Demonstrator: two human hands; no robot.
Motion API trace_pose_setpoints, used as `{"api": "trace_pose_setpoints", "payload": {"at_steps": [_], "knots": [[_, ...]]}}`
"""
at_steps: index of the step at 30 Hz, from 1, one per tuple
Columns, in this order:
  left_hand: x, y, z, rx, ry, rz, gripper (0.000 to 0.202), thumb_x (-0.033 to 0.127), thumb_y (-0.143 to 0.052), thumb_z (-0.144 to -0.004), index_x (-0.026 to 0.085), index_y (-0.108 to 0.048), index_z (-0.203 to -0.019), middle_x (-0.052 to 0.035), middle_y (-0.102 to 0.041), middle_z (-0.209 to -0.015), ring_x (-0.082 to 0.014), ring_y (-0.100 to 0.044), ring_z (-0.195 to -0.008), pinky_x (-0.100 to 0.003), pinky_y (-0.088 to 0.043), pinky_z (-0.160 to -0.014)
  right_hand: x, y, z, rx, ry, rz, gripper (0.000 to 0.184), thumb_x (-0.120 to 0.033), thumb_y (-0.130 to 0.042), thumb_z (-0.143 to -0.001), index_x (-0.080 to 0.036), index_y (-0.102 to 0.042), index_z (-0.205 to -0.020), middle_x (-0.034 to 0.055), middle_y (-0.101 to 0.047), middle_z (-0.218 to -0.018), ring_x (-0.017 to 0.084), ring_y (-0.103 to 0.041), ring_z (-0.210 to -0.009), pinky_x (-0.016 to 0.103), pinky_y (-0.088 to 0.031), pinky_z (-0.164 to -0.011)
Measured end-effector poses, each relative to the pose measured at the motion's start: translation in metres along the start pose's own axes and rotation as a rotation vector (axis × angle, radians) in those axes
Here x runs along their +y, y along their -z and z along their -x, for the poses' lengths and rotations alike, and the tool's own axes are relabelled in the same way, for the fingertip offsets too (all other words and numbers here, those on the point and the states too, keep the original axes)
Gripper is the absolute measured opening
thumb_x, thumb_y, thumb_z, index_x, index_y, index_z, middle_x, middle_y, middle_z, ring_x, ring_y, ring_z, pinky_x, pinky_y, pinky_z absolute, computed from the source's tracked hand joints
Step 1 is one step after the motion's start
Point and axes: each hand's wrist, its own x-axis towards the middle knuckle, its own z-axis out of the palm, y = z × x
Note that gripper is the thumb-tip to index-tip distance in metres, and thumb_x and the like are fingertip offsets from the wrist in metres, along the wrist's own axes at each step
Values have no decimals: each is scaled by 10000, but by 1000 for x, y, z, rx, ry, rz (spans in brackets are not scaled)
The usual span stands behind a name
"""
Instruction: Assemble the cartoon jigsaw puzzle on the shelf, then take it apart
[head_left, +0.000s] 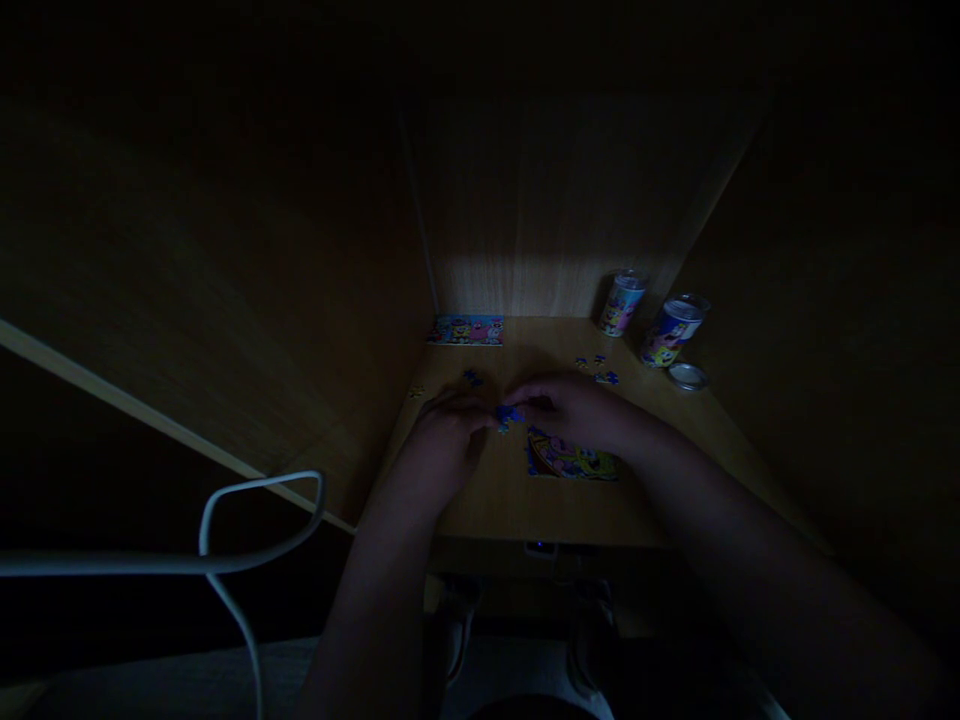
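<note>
Small blue jigsaw puzzle pieces (508, 416) sit between my two hands, just above or on the wooden surface; the dimness hides which. My left hand (452, 430) pinches them from the left, thumb and fingers closed. From the other side my right hand (574, 408) grips them with its fingertips. Below my right hand lies a joined section of jigsaw puzzle (566, 458) with a colourful cartoon picture, its upper right partly covered by that hand. Several loose blue pieces (472, 378) are just beyond my left hand.
A cartoon puzzle strip (466, 330) lies against the back panel. Two printed cans (624, 303) stand at the back right, with a round lid (687, 376) beside the nearer one. More loose pieces (600, 372) lie near them. A white cable (262, 562) loops at lower left.
</note>
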Motion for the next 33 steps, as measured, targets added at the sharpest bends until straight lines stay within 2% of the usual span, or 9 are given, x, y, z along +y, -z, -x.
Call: {"api": "trace_pose_setpoints", "payload": {"at_steps": [2,4,8,14,16,21,24,27,33], "knots": [[0,0,0,-4,7,3,314,-16,-713,-933,254,-861,-995,-47,-853,-1074,-263,-772,-1091,-472,-621,-1027,1,0,1,4,16,39,288,-131,-628,-1053,-279,-844,-1172,27,-860,-1209,202,-793,-1128,349,-574,-1019],[1,1,0,-10,13,-1,329,-28,-715,-919,255,-861,-1000,-47,-851,-1071,-269,-771,-1100,-479,-619,-1035,1,1,1,-5,10,46,276,-144,-602,-1069,-258,-838,-1155,34,-859,-1162,199,-793,-1074,337,-574,-967],[1,1,1,-14,11,-5,321,-23,-702,-930,246,-858,-1009,-52,-848,-1074,-273,-768,-1086,-481,-623,-1014,1,3,2,-21,-23,17,148,-223,-665,-1056,-212,-811,-1080,34,-843,-1012,184,-765,-905,304,-549,-812],[-1,0,1,0,7,-14,324,-29,-707,-920,247,-854,-1005,-46,-847,-1066,-265,-763,-1064,-464,-623,-997,6,3,3,-30,-97,-83,65,-257,-738,-998,-203,-776,-996,28,-818,-940,175,-743,-811,288,-534,-728],[0,0,1,-2,3,-14,309,-20,-704,-930,244,-849,-999,-47,-846,-1066,-264,-763,-1058,-463,-622,-995,10,1,3,-37,-109,-129,55,-245,-762,-964,-207,-775,-1002,25,-816,-940,176,-746,-817,285,-545,-723],[0,0,0,-6,8,-10,314,-17,-700,-931,252,-849,-995,-49,-842,-1043,-264,-761,-1077,-460,-620,-1001,12,0,1,-81,-110,-324,235,-249,-741,-971,-245,-791,-1201,22,-841,-1054,179,-781,-898,308,-613,-802],[1,0,0,-8,13,-7,304,-7,-700,-933,250,-853,-987,-53,-844,-1041,-266,-763,-1075,-460,-622,-997,10,2,0,-72,-109,-318,164,-284,-754,-971,-239,-819,-1114,21,-849,-1013,184,-785,-914,309,-614,-820],[2,1,0,-6,12,-13,291,-2,-713,-929,246,-855,-982,-54,-848,-1048,-269,-766,-1080,-463,-620,-1006,9,4,-1,-8,-114,-291,83,-256,-769,-943,-220,-816,-1001,19,-843,-963,182,-778,-892,298,-596,-808],[0,0,0,-6,-1,-6,322,-30,-699,-923,243,-854,-995,-51,-850,-1063,-267,-770,-1079,-465,-620,-1007,10,2,-2,1,-149,-309,51,-216,-810,-890,-219,-798,-939,4,-830,-915,172,-764,-841,285,-574,-765]]}}
